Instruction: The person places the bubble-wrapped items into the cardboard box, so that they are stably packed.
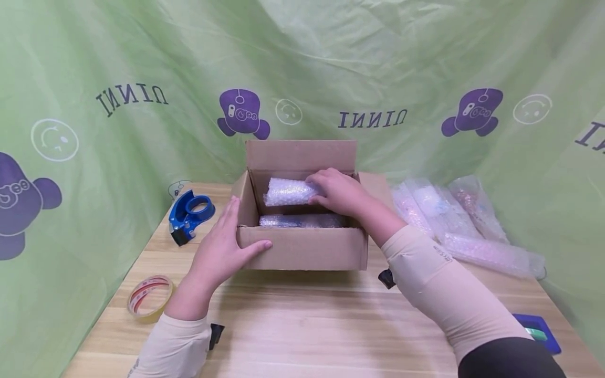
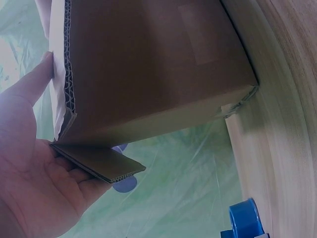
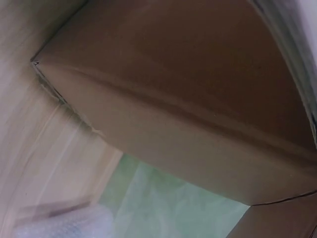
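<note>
The right hand has its fingers and thumb clamped on the right end of a bubble-wrapped roll in the mouth of the cardboard box, while 1 more wrapped packet lies inside, nearer the box's front wall. The left hand is clamped on the box's front left corner, thumb over the front wall. Left of the box are a blue tape dispenser and, nearer the person, 1 tape roll; right of it lie several bubble-wrap bags.

One box (at least two bundles), one tape roll, one dispenser
</note>
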Demonstrator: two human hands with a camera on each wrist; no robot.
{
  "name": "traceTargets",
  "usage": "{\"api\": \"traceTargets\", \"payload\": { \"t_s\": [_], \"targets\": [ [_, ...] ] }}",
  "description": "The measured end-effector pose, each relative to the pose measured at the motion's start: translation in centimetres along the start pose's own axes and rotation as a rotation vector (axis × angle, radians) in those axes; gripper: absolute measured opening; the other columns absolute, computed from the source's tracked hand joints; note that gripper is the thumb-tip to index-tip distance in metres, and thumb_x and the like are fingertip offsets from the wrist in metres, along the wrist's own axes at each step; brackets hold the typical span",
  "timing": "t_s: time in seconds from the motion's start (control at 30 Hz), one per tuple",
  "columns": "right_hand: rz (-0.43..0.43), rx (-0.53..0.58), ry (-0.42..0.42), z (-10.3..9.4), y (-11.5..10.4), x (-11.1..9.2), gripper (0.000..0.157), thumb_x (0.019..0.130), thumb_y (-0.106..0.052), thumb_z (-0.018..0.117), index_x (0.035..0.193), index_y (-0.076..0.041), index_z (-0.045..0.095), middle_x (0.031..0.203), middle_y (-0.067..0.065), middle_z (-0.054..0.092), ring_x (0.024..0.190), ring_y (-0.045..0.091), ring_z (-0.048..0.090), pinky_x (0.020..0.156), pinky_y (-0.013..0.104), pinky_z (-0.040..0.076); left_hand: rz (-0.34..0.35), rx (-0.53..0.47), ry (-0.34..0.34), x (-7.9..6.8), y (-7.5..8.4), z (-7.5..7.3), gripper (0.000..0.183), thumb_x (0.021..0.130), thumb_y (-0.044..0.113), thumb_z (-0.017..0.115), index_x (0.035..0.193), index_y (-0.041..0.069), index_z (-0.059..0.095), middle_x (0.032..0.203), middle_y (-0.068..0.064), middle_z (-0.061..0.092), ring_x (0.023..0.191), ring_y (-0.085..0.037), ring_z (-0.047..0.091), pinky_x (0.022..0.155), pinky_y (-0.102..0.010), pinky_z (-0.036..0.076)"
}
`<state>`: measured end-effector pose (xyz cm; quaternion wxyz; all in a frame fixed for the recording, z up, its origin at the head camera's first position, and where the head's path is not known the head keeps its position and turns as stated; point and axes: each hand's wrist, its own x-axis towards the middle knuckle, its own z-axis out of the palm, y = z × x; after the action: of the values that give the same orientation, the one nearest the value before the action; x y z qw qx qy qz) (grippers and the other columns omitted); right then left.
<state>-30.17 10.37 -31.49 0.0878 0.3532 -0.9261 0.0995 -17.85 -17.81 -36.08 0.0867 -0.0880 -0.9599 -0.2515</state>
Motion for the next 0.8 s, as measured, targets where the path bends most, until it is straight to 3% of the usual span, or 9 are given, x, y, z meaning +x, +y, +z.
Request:
{"api": "traceTargets", "payload": {
  "t_s": [0.33, 0.67, 0.8],
  "targets": [
    [0.039, -0.062, -0.036, 0.39, -0.19, 0.13, 0.055, 0.091, -0.043, 0.068, 0.133, -0.009, 0.058, 0.129, 0.009, 0.060, 0.121, 0.027, 0.053, 0.105, 0.042, 0.044, -0.004, -0.001, -0.004, -0.02, 0.07, -0.01, 0.123, 0.075, 0.080, 0.059, 0.159, 0.011, 0.002, 0.165, -0.011, 0.006, 0.149, -0.038, 0.020, 0.114, -0.060, 0.028],
    [0.027, -0.061, 0.010, 0.24, -0.31, 0.17, 0.050, 0.092, -0.041, 0.067, 0.130, -0.009, 0.060, 0.126, 0.009, 0.061, 0.119, 0.027, 0.054, 0.103, 0.043, 0.045, -0.014, 0.003, -0.006, 0.01, -0.15, 0.10, 0.124, 0.074, 0.081, 0.058, 0.159, 0.012, 0.001, 0.166, -0.009, 0.004, 0.148, -0.039, 0.020, 0.114, -0.060, 0.028],
    [0.042, -0.005, 0.075, -0.10, -0.11, -0.06, 0.048, 0.092, -0.040, 0.067, 0.129, -0.010, 0.059, 0.126, 0.008, 0.061, 0.120, 0.026, 0.053, 0.105, 0.043, 0.043, -0.006, 0.003, -0.001, 0.09, -0.18, 0.23, 0.123, 0.075, 0.081, 0.058, 0.159, 0.011, 0.001, 0.165, -0.011, 0.006, 0.148, -0.039, 0.020, 0.114, -0.060, 0.028]
  ]
}}
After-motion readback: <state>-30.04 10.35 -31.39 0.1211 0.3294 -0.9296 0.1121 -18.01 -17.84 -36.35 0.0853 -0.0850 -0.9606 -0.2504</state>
